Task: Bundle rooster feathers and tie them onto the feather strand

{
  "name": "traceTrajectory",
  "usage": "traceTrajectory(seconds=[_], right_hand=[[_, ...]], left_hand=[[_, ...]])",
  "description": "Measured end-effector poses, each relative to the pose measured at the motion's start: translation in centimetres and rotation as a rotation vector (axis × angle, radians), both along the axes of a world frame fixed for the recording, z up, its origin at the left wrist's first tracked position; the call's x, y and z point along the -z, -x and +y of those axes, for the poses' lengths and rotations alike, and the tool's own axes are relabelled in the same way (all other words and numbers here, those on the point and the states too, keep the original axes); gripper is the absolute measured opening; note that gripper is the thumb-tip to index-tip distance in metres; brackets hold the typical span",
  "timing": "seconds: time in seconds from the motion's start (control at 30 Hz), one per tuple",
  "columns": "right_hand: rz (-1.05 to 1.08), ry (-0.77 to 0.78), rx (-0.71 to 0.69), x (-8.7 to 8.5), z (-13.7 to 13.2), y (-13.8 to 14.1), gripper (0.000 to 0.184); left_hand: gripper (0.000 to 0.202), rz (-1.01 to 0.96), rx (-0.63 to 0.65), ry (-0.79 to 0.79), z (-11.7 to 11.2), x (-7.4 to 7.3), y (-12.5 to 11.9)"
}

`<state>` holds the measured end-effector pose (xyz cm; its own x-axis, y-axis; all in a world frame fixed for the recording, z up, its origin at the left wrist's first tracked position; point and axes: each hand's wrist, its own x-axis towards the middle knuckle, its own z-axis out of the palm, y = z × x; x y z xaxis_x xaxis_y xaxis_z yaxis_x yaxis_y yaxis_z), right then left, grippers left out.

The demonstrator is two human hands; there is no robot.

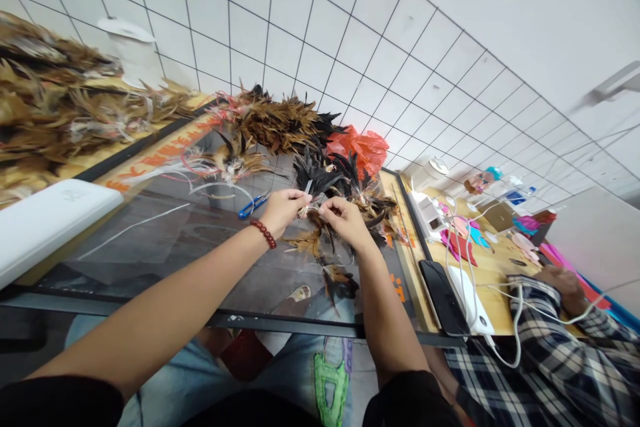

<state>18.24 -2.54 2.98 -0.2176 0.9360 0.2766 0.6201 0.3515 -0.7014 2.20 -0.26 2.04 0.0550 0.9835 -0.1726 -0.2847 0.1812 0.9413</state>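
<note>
Your left hand (285, 209) is pinching a small pale strip (309, 187) above the glass tabletop (165, 247); your right hand (345, 219) is pressing thumb and forefinger together just beside it, on something too small to tell. Black feathers (311, 172) are crowding behind your fingers, with brown feathers (275, 123) and a red plastic bag (357, 149) sitting beyond. A blue-handled tool (253, 206) is lying near your left hand. Rightward, a black phone (444, 297) is resting near a co-worker's plaid sleeve (539, 323). The left edge is cutting off a white device (60, 223).
</note>
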Motion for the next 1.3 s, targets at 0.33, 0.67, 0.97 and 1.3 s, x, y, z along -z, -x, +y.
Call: traceTrajectory(seconds=[0.33, 0.67, 0.97, 1.3], right_hand=[[0.192, -0.133, 0.053, 2.0, 0.4, 1.5, 0.018], [0.522, 0.088, 0.128, 1.7, 0.8, 1.8, 0.029], [0.105, -0.321, 0.111, 0.7, 0.5, 0.5, 0.014], [-0.313, -0.460, 0.029, 0.6, -0.1, 0.7, 0.014]], left_hand=[[0.007, 0.413, -0.127, -0.390, 0.7, 1.5, 0.1], [0.015, 0.434, 0.054, -0.773, -0.8, 0.5, 0.4], [0.026, -0.040, 0.276, -0.149, 0.0, 0.3, 0.4], [0.022, 0.476, 0.345, -0.401, 0.2, 0.5, 0.5]])
